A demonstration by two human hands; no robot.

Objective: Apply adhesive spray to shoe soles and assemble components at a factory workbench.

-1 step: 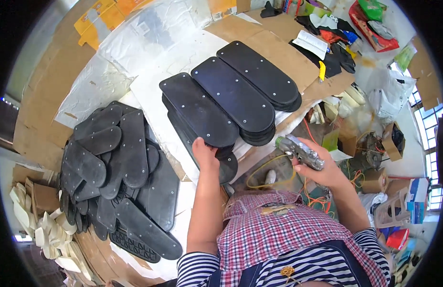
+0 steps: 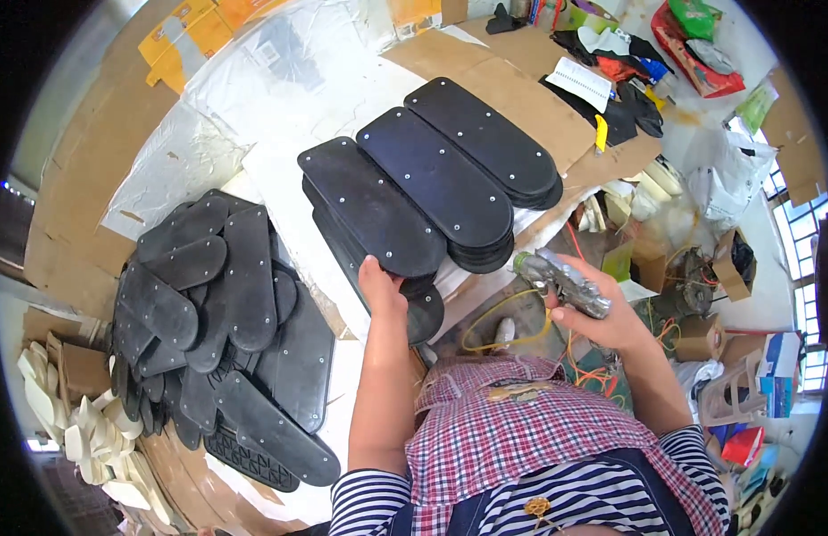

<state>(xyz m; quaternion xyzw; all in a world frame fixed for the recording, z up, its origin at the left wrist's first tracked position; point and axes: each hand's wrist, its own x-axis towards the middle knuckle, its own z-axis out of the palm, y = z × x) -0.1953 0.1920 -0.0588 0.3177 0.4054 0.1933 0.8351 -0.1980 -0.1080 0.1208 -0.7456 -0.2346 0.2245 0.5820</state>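
My left hand [image 2: 383, 288] is closed on the near rounded end of a long black panel [image 2: 371, 204] dotted with small metal studs. That panel tops the left stack on the table; more black panels lie under it, partly hidden. Beside it are two further stacks, with a middle black panel [image 2: 441, 177] and a right black panel [image 2: 485, 138] on top. Off the table's edge, my right hand [image 2: 606, 308] is wrapped round a lumpy silver hand tool [image 2: 561, 281] with a green end. The tool's exact kind is unclear, and it touches no panel.
At left lies a loose heap of black panels [image 2: 253, 277], some overlapping. Cream-coloured pieces [image 2: 97, 442] sit below it. A notebook [image 2: 581, 83] and dark cloths are at the far right of the table. A yellow hose [image 2: 503, 347] and orange cords trail below the tool.
The silver tool in my right hand has tilted very slightly. My left hand stays at the panel's end, and the stacks look the same.
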